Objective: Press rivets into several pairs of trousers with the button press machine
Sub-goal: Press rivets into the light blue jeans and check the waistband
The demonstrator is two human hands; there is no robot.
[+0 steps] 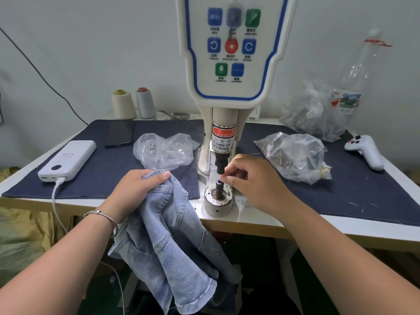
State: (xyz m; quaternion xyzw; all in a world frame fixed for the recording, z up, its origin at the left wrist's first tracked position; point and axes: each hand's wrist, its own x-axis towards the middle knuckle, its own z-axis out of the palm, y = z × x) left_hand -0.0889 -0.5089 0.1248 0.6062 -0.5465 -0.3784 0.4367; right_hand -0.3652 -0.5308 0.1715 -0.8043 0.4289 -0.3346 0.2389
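Denim trousers [168, 226] bunched in left hand [134, 189]; right hand [247, 178] pinches rivet (barely visible) — seat it square on lower die [219, 183] w/ fingers clear.

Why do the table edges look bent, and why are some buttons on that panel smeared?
Head view: the wide-angle lens bows the white table edge; the cream press machine's control panel is blurred at its top middle button; soft even light, faint shadows; the clear plastic bags catch small glints.
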